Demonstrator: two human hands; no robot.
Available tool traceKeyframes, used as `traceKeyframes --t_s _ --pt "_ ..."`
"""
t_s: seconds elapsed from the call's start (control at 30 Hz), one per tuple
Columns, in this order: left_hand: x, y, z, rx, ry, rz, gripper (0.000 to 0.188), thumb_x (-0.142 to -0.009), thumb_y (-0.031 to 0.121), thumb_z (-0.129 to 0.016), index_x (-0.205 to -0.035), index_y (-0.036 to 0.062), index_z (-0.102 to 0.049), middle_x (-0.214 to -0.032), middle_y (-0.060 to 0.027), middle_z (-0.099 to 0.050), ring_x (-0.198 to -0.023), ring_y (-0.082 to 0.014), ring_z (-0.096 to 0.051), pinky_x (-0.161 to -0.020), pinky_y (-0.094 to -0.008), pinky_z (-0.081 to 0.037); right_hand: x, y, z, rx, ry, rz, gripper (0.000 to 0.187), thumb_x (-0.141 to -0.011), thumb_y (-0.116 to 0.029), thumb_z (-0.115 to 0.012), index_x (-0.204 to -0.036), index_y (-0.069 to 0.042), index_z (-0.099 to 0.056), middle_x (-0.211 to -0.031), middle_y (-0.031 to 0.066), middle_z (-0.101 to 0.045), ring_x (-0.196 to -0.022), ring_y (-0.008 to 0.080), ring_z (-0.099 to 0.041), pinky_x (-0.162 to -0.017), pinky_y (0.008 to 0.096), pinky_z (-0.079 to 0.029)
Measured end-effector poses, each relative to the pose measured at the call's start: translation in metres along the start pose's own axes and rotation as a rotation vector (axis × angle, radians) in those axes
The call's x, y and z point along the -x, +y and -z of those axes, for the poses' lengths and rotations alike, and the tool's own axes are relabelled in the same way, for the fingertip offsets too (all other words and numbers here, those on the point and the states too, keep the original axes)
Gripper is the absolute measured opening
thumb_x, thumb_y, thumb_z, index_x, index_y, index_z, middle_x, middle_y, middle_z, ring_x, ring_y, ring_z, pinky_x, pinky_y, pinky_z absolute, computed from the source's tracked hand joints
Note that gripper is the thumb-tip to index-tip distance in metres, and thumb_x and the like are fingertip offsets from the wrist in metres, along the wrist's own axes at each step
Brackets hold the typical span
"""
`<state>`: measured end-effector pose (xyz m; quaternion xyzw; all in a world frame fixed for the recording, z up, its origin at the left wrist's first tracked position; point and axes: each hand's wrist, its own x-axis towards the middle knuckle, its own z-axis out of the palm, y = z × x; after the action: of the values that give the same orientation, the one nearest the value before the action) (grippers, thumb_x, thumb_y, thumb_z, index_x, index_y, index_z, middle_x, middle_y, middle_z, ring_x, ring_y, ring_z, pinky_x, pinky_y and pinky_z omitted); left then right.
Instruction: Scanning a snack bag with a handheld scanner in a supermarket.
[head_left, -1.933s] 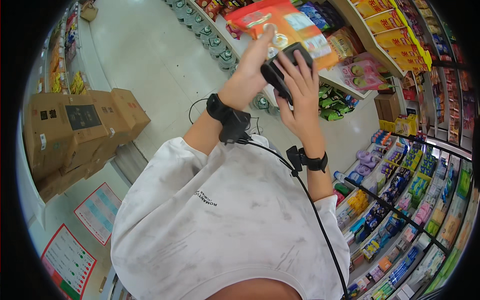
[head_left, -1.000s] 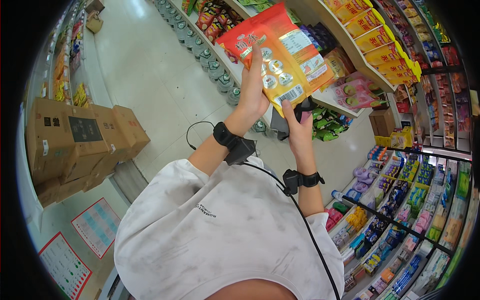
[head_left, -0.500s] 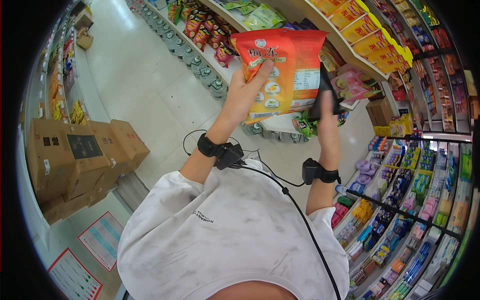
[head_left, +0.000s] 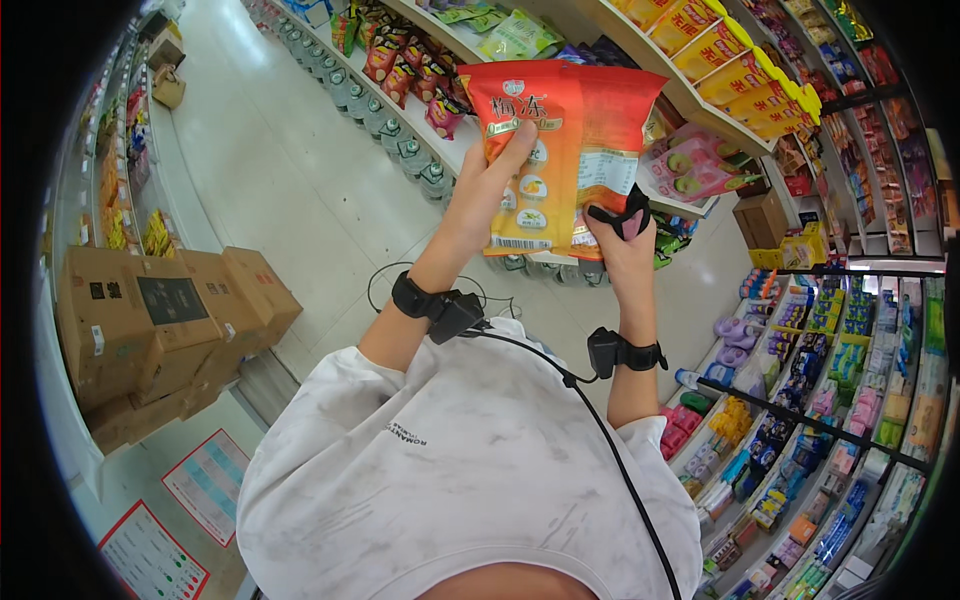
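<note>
A red and orange snack bag [head_left: 555, 150] is held up in front of me, over the shelf edge. My left hand [head_left: 490, 185] grips its left side, thumb across the front and the other fingers hidden behind. At the bag's lower right corner, my right hand [head_left: 628, 250] is closed around a black cloth [head_left: 632, 212], its thumb against the bag's front. The cloth touches the bag there, and the plastic creases beside it. Both wrists wear black straps with small boxes, and a black cable [head_left: 620, 440] runs down over my white shirt.
Behind the bag, a shelf holds red snack packs [head_left: 400, 72] and pink packs [head_left: 700, 165], with water bottles [head_left: 410, 155] lined below. Cardboard boxes [head_left: 150, 330] are stacked at the left. Yellow packs [head_left: 715, 60] stand upper right, and racks of small goods [head_left: 800, 430] curve along the right.
My right hand has come down and inward with the black cloth, from beside the bag onto its lower right corner. The left hand keeps its grip, and the bag has turned slightly.
</note>
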<state>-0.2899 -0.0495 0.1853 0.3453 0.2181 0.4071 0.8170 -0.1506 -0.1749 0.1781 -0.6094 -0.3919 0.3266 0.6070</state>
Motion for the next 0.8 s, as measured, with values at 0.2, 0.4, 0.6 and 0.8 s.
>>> traceKeyframes --t_s 0.2,0.4,0.6,0.8 --pt "-0.001 0.002 0.002 -0.009 0.011 0.024 0.046 -0.098 0.044 -0.056 -0.112 0.0012 -0.062 -0.105 -0.005 -0.067 -0.087 -0.0089 -0.065 -0.075 -0.0253 -0.052 0.005 0.003 0.018 0.073 0.177 -0.002 0.04 -0.092 -0.016 -0.065 -0.124 0.004 -0.054 -0.116 0.0092 -0.063 -0.103 0.0134 -0.06 -0.092 0.0298 -0.047" --pt "-0.003 -0.011 -0.002 -0.11 -0.006 0.102 0.05 -0.098 0.047 -0.054 -0.116 0.0006 -0.062 -0.108 -0.0054 -0.067 -0.089 -0.0095 -0.065 -0.077 -0.0248 -0.052 -0.005 -0.024 0.027 -0.332 0.194 -0.082 0.076 -0.098 -0.062 -0.037 -0.144 -0.002 -0.039 -0.147 0.0077 -0.044 -0.136 0.0207 -0.04 -0.112 0.0383 -0.027" --pt "-0.002 -0.02 -0.009 -0.099 -0.015 0.132 0.049 -0.098 0.046 -0.054 -0.113 0.001 -0.063 -0.107 -0.0049 -0.068 -0.089 -0.0093 -0.064 -0.077 -0.0247 -0.052 0.002 -0.017 0.031 -0.661 0.063 -0.065 0.102 -0.086 -0.083 -0.024 -0.153 -0.007 -0.025 -0.157 0.0035 -0.03 -0.142 0.0213 -0.028 -0.117 0.0395 -0.018" --pt "0.0 -0.019 -0.012 -0.122 -0.035 0.156 0.046 -0.098 0.045 -0.055 -0.111 0.0015 -0.063 -0.105 -0.0045 -0.068 -0.088 -0.0091 -0.065 -0.076 -0.0244 -0.052 0.017 -0.026 0.036 -0.885 0.105 -0.091 0.097 -0.088 -0.077 -0.027 -0.154 -0.006 -0.023 -0.158 0.0036 -0.027 -0.143 0.0218 -0.027 -0.118 0.0408 -0.014"
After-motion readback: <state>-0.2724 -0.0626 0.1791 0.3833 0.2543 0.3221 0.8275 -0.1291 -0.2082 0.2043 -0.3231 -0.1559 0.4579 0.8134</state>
